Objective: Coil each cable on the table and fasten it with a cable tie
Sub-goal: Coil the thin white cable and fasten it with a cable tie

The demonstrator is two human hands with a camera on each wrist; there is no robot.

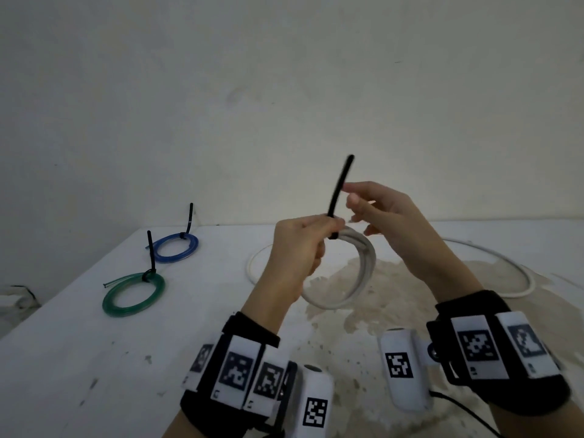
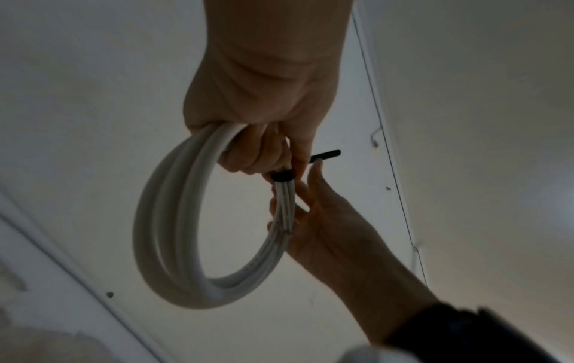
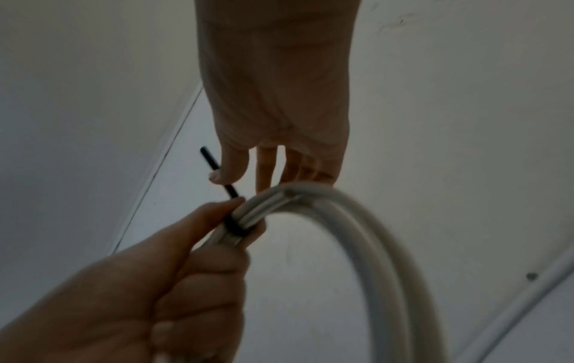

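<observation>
A white cable coil (image 1: 363,267) hangs above the table, and my left hand (image 1: 327,230) grips it at the top. A black cable tie (image 1: 341,188) is looped around the coil right beside the left fingers, its long tail sticking upward. My right hand (image 1: 350,192) hovers at the tail with its fingers straight and spread, one fingertip (image 3: 219,178) beside the tail. The left wrist view shows the coil (image 2: 164,221) and the tie's band (image 2: 281,176) round the strands. In the right wrist view the band (image 3: 234,227) sits just above my left thumb.
A green coil (image 1: 134,294) and a blue coil (image 1: 177,248), each tied with a black tie, lie at the table's left. A loose white cable (image 1: 518,273) curves across the far side of the white table (image 1: 94,358). A wall stands directly behind.
</observation>
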